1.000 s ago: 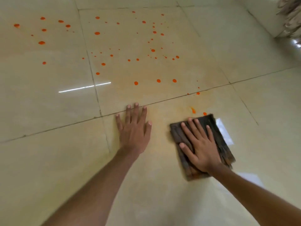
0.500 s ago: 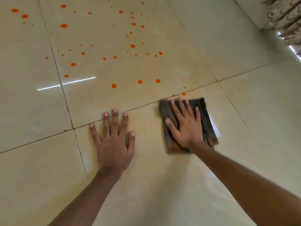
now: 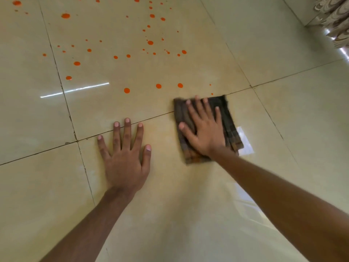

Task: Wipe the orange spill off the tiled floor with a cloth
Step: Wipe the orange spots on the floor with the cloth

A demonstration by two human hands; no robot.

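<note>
— Currently listed?
— My right hand [image 3: 205, 133], flat, pressing the dark folded cloth [image 3: 229, 125] near the orange droplets [image 3: 158, 86]; left hand [image 3: 125, 157] spread, empty, on the glossy beige tiled floor [image 3: 283, 53].
— Risk?
— Smearing; a stained cloth spreads orange.
</note>
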